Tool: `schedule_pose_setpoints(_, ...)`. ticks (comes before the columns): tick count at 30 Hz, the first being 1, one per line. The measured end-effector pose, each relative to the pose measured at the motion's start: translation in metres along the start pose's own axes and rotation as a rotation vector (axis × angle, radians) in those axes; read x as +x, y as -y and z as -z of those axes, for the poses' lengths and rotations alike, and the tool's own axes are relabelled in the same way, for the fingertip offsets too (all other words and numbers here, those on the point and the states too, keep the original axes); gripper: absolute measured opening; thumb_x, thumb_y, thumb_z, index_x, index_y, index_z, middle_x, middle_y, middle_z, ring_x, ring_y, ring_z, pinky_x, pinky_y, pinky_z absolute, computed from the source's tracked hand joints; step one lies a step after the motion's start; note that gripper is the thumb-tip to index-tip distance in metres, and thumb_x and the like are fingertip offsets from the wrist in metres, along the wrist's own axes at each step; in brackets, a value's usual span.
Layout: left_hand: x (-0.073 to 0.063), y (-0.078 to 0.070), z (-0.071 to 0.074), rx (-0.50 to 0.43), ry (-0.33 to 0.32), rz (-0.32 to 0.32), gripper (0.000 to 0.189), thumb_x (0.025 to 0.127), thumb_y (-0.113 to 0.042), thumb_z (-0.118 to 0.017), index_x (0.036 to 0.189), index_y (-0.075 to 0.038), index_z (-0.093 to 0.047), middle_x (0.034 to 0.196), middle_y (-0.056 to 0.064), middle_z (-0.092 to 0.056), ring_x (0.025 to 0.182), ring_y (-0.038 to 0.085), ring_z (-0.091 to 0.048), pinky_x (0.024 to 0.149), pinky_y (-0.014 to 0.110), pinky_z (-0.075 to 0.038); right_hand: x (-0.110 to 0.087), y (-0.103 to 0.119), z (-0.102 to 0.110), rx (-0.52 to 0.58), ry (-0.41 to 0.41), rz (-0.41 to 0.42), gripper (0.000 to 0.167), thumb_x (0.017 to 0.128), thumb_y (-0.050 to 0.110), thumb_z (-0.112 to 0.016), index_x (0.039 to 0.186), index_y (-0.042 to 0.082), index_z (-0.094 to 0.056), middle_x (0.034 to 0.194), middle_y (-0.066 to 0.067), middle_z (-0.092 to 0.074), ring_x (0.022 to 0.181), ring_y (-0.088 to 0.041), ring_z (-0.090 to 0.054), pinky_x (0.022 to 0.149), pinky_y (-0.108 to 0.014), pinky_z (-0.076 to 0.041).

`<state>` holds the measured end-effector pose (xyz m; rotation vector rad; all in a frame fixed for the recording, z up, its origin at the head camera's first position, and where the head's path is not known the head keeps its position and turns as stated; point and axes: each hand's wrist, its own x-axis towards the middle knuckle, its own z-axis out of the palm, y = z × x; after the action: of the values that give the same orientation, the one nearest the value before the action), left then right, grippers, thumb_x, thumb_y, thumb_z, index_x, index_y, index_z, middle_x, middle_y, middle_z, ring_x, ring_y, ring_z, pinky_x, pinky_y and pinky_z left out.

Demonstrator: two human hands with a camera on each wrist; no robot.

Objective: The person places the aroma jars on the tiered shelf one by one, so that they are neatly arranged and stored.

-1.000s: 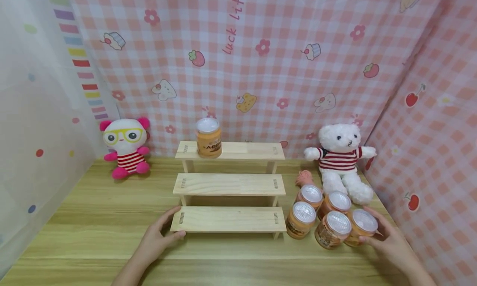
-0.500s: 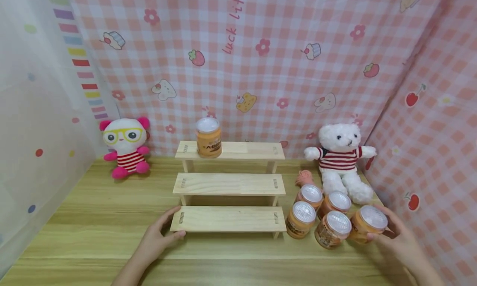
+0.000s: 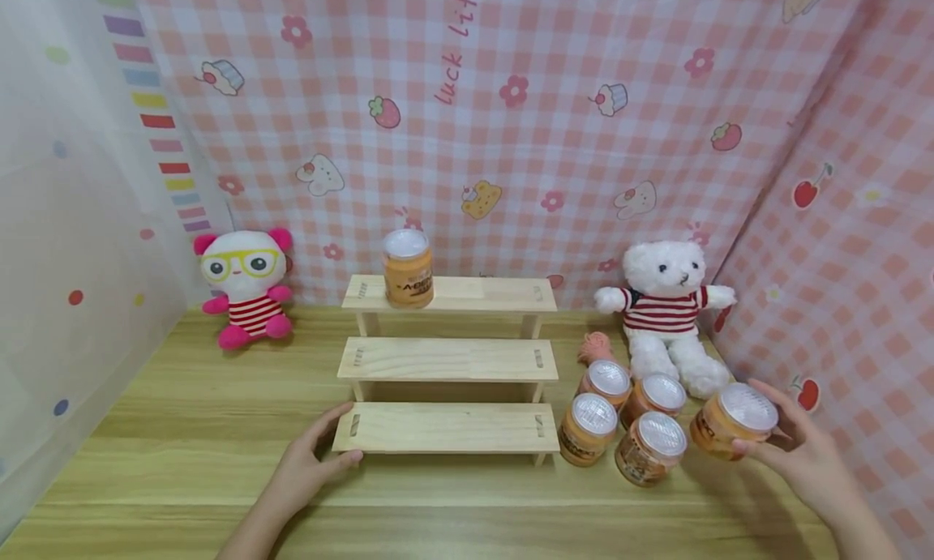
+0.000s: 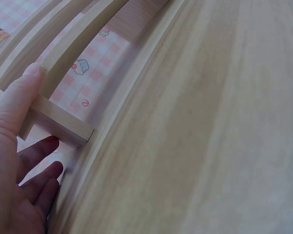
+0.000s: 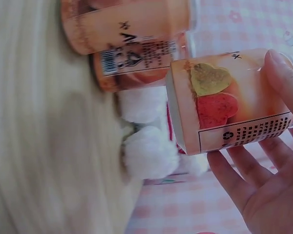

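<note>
A canned jar (image 3: 718,432) with an orange wrap and a clear lid is held in my right hand (image 3: 810,459), lifted off the table and slightly tilted. The right wrist view shows the thumb on one side of the jar (image 5: 219,100) and fingers on the other; its label has heart-shaped pictures. My left hand (image 3: 310,463) grips the left end of the lowest step of a three-step wooden stand (image 3: 445,428), thumb at the front edge. On the top step, at the left, stands another jar (image 3: 409,280). Several matching jars (image 3: 649,463) cluster right of the stand.
A white teddy bear (image 3: 662,313) in a striped sweater sits behind the jars, beside a pink tassel-like bundle (image 3: 597,348). A pink-eared panda plush (image 3: 248,288) sits at the far left. Checked cloth (image 3: 511,138) hangs behind the wooden table (image 3: 219,430).
My right hand has pulled its jar rightward, away from the cluster, and raised it off the table. The left hand stays on the stand.
</note>
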<state>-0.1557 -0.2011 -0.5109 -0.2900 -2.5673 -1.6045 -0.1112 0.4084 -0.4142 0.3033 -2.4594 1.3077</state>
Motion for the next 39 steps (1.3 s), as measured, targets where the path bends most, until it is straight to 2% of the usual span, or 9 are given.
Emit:
schedule_pose_setpoints(4, 0.000, 0.000, 0.000, 0.000, 0.001, -0.009, 0.074, 0.075, -0.024, -0.082, 0.140, -0.013, -0.049, 0.134, 0.013, -0.055, 0.120, 0.031, -0.049, 0.098, 0.051, -0.036, 0.004, 0.013, 0.002, -0.071, -0.010, -0.010, 0.080, 0.076, -0.013, -0.074, 0.145, 0.008, -0.040, 0.124, 0.026, -0.050, 0.103, 0.008, -0.051, 0.077, -0.009, -0.044)
schedule_pose_setpoints(7, -0.001, 0.000, 0.001, 0.003, 0.003, -0.011, 0.074, 0.075, -0.024, -0.082, 0.140, -0.013, -0.048, 0.134, 0.013, -0.055, 0.120, 0.030, -0.050, 0.098, 0.049, -0.036, 0.008, 0.024, 0.004, -0.031, 0.001, -0.032, 0.080, 0.077, -0.011, -0.073, 0.146, 0.010, -0.040, 0.124, 0.025, -0.051, 0.101, 0.006, -0.053, 0.076, -0.010, -0.045)
schedule_pose_setpoints(11, 0.000, -0.001, 0.002, -0.014, 0.004, -0.003, 0.074, 0.075, -0.024, -0.083, 0.140, -0.014, -0.048, 0.133, 0.012, -0.055, 0.121, 0.029, -0.049, 0.099, 0.041, -0.036, 0.015, 0.035, 0.004, 0.063, -0.003, -0.002, 0.082, 0.075, -0.020, -0.070, 0.146, 0.008, -0.039, 0.123, 0.020, -0.053, 0.099, 0.002, -0.055, 0.075, -0.012, -0.047)
schedule_pose_setpoints(13, 0.001, -0.001, 0.002, -0.023, 0.005, 0.001, 0.075, 0.075, -0.024, -0.083, 0.140, -0.014, -0.048, 0.133, 0.012, -0.056, 0.121, 0.029, -0.049, 0.099, 0.038, -0.036, 0.019, 0.039, 0.003, 0.051, -0.014, 0.034, 0.083, 0.073, -0.022, -0.069, 0.145, 0.005, -0.040, 0.123, 0.018, -0.053, 0.102, 0.002, -0.054, 0.077, -0.011, -0.046)
schedule_pose_setpoints(16, 0.001, -0.001, 0.002, -0.023, 0.006, 0.004, 0.075, 0.074, -0.024, -0.083, 0.140, -0.014, -0.048, 0.133, 0.012, -0.055, 0.121, 0.028, -0.049, 0.099, 0.035, -0.036, 0.024, 0.047, 0.002, 0.067, -0.001, 0.023, 0.082, 0.073, -0.021, -0.070, 0.145, 0.005, -0.040, 0.121, 0.016, -0.055, 0.101, 0.001, -0.055, 0.077, -0.012, -0.047)
schedule_pose_setpoints(20, 0.000, -0.002, 0.003, -0.028, 0.009, 0.010, 0.075, 0.074, -0.024, -0.083, 0.140, -0.013, -0.048, 0.134, 0.012, -0.054, 0.122, 0.029, -0.048, 0.100, 0.040, -0.035, 0.030, 0.059, -0.002, 0.076, 0.023, -0.039, 0.080, 0.078, -0.013, -0.072, 0.147, 0.011, -0.039, 0.116, 0.018, -0.058, 0.096, 0.000, -0.058, 0.075, -0.014, -0.048)
schedule_pose_setpoints(26, -0.001, -0.002, 0.002, -0.034, 0.014, 0.014, 0.076, 0.075, -0.025, -0.082, 0.141, -0.013, -0.047, 0.137, 0.014, -0.051, 0.124, 0.031, -0.046, 0.101, 0.050, -0.032, 0.043, 0.072, -0.017, 0.115, -0.004, -0.003, 0.079, 0.077, -0.013, -0.072, 0.146, 0.011, -0.041, 0.119, 0.018, -0.058, 0.099, 0.001, -0.058, 0.076, -0.013, -0.048)
schedule_pose_setpoints(31, 0.000, 0.000, 0.002, -0.031, 0.018, 0.006, 0.075, 0.076, -0.026, -0.082, 0.141, -0.014, -0.047, 0.137, 0.012, -0.051, 0.125, 0.030, -0.046, 0.101, 0.039, -0.034, 0.054, 0.082, -0.030, 0.284, -0.001, 0.013, 0.078, 0.076, -0.018, -0.070, 0.144, 0.012, -0.044, 0.118, 0.013, -0.061, 0.098, -0.002, -0.060, 0.075, -0.015, -0.050)
schedule_pose_setpoints(39, 0.000, 0.000, 0.001, -0.044, 0.006, -0.009, 0.075, 0.075, -0.023, -0.082, 0.140, -0.013, -0.048, 0.135, 0.012, -0.054, 0.123, 0.028, -0.047, 0.095, 0.016, -0.032, 0.074, 0.102, -0.056, 0.318, 0.005, 0.053, 0.076, 0.076, -0.017, -0.071, 0.142, 0.010, -0.046, 0.117, 0.008, -0.061, 0.099, -0.004, -0.059, 0.074, -0.017, -0.051)
